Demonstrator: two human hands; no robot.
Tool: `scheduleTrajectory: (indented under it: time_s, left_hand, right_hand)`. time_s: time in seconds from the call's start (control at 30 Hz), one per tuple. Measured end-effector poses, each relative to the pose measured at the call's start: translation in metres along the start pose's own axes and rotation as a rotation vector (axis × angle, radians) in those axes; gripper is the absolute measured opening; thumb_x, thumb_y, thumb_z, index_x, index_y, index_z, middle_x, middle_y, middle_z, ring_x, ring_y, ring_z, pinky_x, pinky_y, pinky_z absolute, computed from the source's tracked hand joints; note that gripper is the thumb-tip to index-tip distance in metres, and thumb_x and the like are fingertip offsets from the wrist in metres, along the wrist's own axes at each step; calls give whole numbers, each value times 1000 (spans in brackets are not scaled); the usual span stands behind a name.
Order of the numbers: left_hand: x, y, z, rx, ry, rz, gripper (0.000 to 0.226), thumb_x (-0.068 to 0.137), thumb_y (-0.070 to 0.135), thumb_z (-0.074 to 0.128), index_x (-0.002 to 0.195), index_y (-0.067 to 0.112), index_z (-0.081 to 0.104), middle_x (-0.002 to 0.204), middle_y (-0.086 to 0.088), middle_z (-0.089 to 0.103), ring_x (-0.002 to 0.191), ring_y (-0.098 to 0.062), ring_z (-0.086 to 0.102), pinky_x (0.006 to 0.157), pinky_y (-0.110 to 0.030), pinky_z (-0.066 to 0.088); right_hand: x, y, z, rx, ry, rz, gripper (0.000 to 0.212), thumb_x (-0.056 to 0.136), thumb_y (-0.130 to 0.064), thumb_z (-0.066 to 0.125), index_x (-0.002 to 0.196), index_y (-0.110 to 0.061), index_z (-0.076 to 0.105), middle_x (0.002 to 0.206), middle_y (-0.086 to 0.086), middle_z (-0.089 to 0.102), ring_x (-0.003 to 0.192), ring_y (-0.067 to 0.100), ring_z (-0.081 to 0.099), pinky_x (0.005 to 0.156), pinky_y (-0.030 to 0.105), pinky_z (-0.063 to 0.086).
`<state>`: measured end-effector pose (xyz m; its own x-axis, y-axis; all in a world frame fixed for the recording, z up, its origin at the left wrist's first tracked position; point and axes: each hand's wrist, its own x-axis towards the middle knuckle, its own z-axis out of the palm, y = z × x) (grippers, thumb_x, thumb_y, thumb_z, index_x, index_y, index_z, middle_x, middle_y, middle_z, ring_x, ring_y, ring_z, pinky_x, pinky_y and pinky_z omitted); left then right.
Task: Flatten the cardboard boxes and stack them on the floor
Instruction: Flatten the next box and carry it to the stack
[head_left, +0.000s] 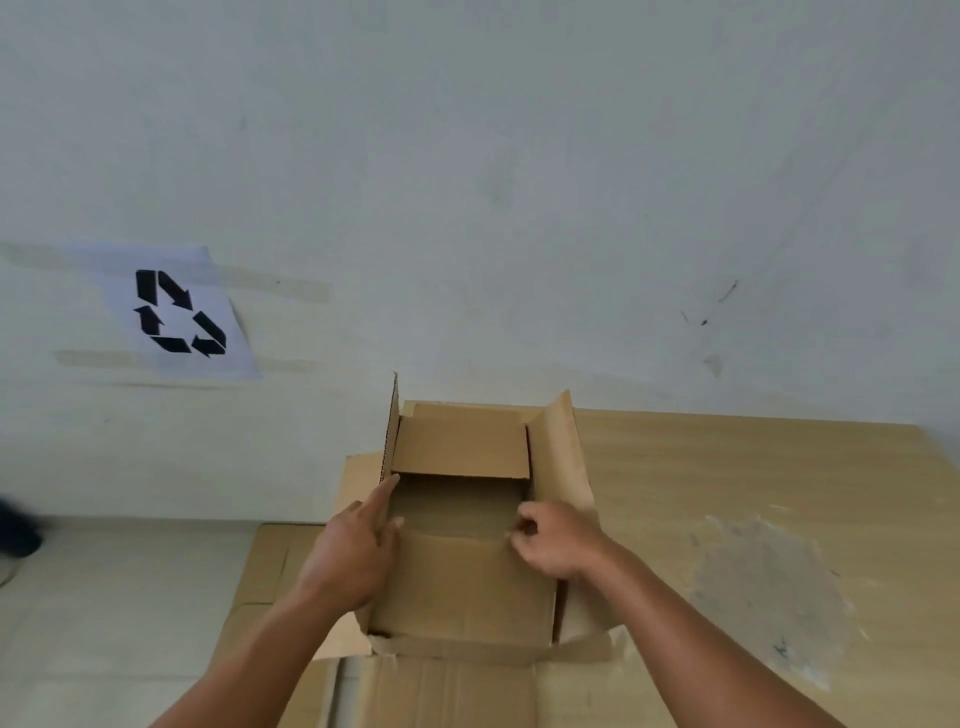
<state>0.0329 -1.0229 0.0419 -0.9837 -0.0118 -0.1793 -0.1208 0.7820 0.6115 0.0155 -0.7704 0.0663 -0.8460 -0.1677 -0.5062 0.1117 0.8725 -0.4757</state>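
Note:
An open brown cardboard box (462, 587) stands in the lower middle of the head view, its top flaps partly raised. My left hand (358, 551) rests against the box's left side, index finger stretched out along the upright left flap (390, 431). My right hand (556, 540) is curled, fingertips pinching the edge of the near flap at its right corner, beside the right flap (561, 457). The far flap (462, 447) folds inward over the opening. Flattened cardboard (270, 571) lies underneath and to the left of the box.
A large flat cardboard sheet (753, 493) with a torn, scuffed patch spreads to the right. A pale wall (467, 182) rises behind, with a taped paper recycling sign (179, 312) at left. Pale floor (104, 597) lies at lower left, with a dark blurred shape (15, 530) at the left edge.

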Motion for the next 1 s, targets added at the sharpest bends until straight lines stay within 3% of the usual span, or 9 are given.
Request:
scheduleTrajectory:
  time_s: [0.1,0.2,0.27,0.4,0.57,0.63,0.73,0.9,1.0]
  left_hand:
    - [-1,8,3,30,17,-18,61,102,39,47,156,36,20,138,-6,57,120,-24,59,98,-35,49]
    - [-4,8,2,-4,14,-30,65,98,42,53,155,40,21,140,-3,57,121,-24,59,98,-35,49]
    - [-7,7,0,-31,6,-22,69,96,41,57,154,42,21,142,-2,56,121,-23,59,99,-35,49]
    - [-5,4,-4,9,-76,-14,91,84,25,68,156,41,15,138,-2,56,115,-21,60,95,-32,53]
    - [-5,2,-8,-64,-235,-10,111,70,6,64,155,44,3,131,3,50,66,-14,62,52,-21,51]
    - [-6,-1,-9,-92,-276,10,117,66,1,62,155,44,-2,141,-1,46,58,-16,61,46,-22,49]
    - [-5,-3,-8,-118,-308,22,122,64,-2,60,154,46,-7,156,-2,32,68,-20,69,51,-31,56]
    - [-8,0,-12,-112,-340,13,129,62,-3,60,149,52,-18,167,7,2,96,-9,57,85,-40,60]
    - [-10,3,-15,-109,-363,15,129,64,-4,59,149,51,-22,165,16,-10,114,-19,60,76,-34,61]
  right_hand:
    - [1,-3,-21,115,-200,25,24,94,-31,60,94,-9,70,88,6,70,75,16,63,73,35,55]
    - [2,-10,-31,35,-458,26,24,91,-24,63,109,-12,73,98,9,77,84,17,71,89,38,58]
    - [8,-17,-29,48,-514,38,27,91,-22,63,117,-17,70,104,7,76,90,15,71,90,38,59]
    - [35,-28,-11,303,-313,150,54,93,-17,60,144,-26,44,133,6,57,108,20,62,84,38,61]
    - [69,-35,2,669,18,293,64,92,-19,60,150,-21,35,148,10,42,125,28,49,99,42,53]
    - [76,-40,-2,813,77,318,59,92,-14,59,147,-18,38,145,10,43,125,28,48,102,42,50]
    - [79,-49,-15,971,163,312,49,92,-7,58,138,-15,46,122,5,48,115,25,52,95,43,56]
    - [96,-57,-47,1122,288,182,67,92,1,56,151,-18,31,152,9,36,133,31,44,102,47,50]
    - [108,-54,-59,1131,281,144,74,90,-3,60,154,-21,27,163,3,21,141,29,36,99,43,50]
